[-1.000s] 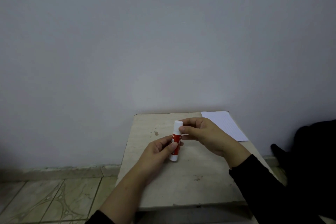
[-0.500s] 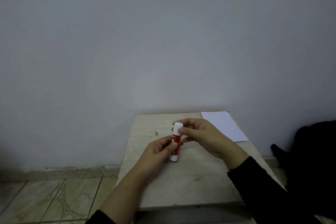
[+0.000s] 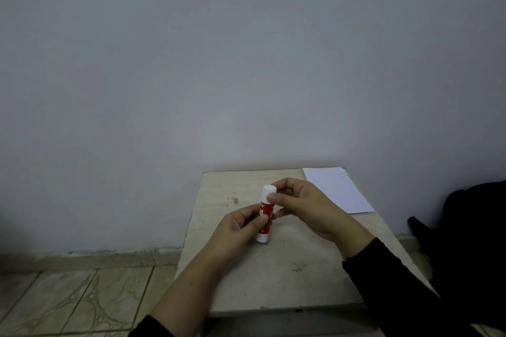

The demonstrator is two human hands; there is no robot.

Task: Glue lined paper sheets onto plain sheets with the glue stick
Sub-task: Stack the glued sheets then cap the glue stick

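Observation:
A glue stick (image 3: pixel 265 235) with a red label and a white cap stands nearly upright above the middle of a small beige table (image 3: pixel 276 279). My left hand (image 3: pixel 235 230) grips its red body from the left. My right hand (image 3: pixel 304 205) pinches the white cap at the top between thumb and fingers. A stack of lined paper sheets (image 3: pixel 336 189) lies at the table's far right corner, apart from both hands. No plain sheet is visible.
A grey wall (image 3: pixel 246 63) rises directly behind the table. Tiled floor (image 3: pixel 76 301) lies to the left. A dark object (image 3: pixel 471 227) sits on the right beside the table's edge.
Both hands keep hold of the glue stick in nearly the same place. My right thumb has shifted slightly on the cap.

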